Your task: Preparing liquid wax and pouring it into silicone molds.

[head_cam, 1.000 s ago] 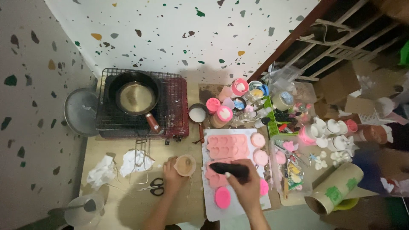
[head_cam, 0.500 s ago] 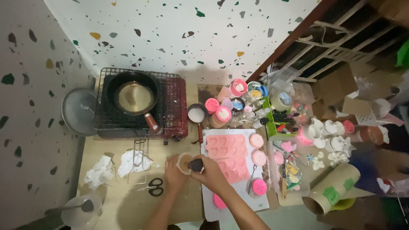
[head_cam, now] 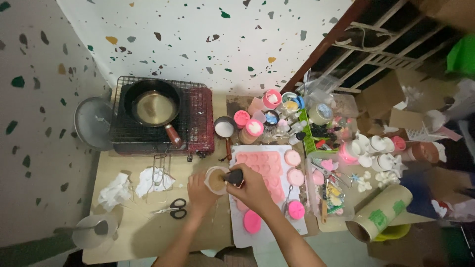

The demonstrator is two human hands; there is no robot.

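Left hand (head_cam: 200,194) wraps the cup (head_cam: 216,180); right hand (head_cam: 252,189) grips a dark tool (head_cam: 234,176) at the cup's rim — scissors (head_cam: 173,208) lie left of the cup, the pink mould (head_cam: 264,165) just right, bare surface (head_cam: 148,232) nearer, the pan (head_cam: 152,106) beyond.

Black tool (head_cam: 234,176) now over cup (head_cam: 215,180)

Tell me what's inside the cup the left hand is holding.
The cup in the left hand shows a brownish filling. The right hand holds a dark tool at its rim, covering that edge; how deep the filling goes cannot be seen.
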